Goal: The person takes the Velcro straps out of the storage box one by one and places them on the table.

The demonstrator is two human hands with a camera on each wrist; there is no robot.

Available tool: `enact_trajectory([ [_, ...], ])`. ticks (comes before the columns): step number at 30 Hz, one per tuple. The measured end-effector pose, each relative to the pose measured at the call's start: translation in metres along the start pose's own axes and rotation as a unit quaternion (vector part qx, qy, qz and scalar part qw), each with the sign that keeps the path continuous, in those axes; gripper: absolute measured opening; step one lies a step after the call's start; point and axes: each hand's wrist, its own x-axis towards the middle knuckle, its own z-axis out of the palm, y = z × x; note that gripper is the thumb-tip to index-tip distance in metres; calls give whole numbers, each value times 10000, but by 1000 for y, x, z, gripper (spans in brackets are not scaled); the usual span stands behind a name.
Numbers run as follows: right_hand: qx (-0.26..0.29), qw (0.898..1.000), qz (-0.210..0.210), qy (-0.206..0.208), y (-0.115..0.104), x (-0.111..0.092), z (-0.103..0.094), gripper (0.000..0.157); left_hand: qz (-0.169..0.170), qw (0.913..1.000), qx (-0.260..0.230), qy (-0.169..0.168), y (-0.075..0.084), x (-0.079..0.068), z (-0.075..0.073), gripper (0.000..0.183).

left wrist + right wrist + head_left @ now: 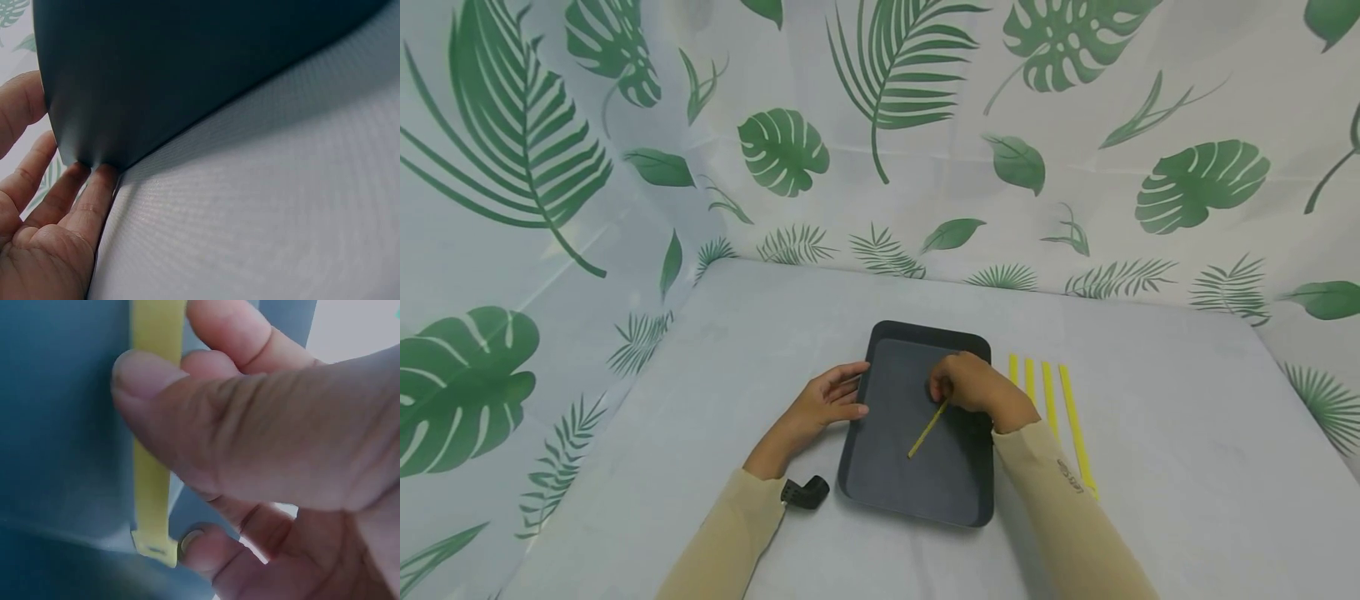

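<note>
A dark grey rectangular tray [880, 475] with a raised rim lies on the white-covered table. My left hand [811, 408] is at its left side, and in the left wrist view the fingertips [106, 172] touch the tray's outer wall, fairly straight. Over the tray's upper right part, my right hand [976, 383] pinches a yellow strap [928, 429], which slants down toward the tray floor. Up close, the strap [152, 494] is thin and flat, with a wider slotted end; my thumb [150, 378] lies across it and the fingers are behind.
Several more yellow straps [1070, 408] lie side by side on the table right of the tray, partly covered by the right sleeve [1060, 500]. A black elbow-shaped device [808, 492] sits by the left wrist. A leaf-printed cloth [940, 183] hangs behind the table.
</note>
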Motion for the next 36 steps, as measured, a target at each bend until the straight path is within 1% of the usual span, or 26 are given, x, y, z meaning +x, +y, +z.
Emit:
enact_trajectory([
  [4, 75, 9999, -110, 105, -1, -3, -5, 34, 12, 10000, 50, 4, 0, 0, 0, 77],
  [10, 330, 9992, 76, 205, -3, -7, -13, 32, 26, 10000, 41, 19, 0, 0, 1, 77],
  [13, 409, 9987, 67, 288, -3, -8, -15, 32, 35, 10000, 55, 30, 1, 0, 1, 77],
  [19, 476, 9973, 10, 556, -10, -12, -23, 24, 9, 10000, -67, 27, 1, 0, 2, 79],
  [23, 547, 9958, 2, 735, -15, -15, -31, 20, 16, 10000, -6, 48, 1, 0, 2, 78],
  [27, 776, 9931, -79, 872, -20, -19, -38, 16, 51, 10000, 65, 52, 1, -1, 3, 77],
  [33, 1189, 9894, -74, 828, -19, -23, -42, 12, 56, 10000, 79, 22, 1, 0, 3, 77],
  [36, 1384, 9870, -78, 812, -17, -25, -42, 13, 48, 10000, 46, 6, 1, -1, 3, 78],
])
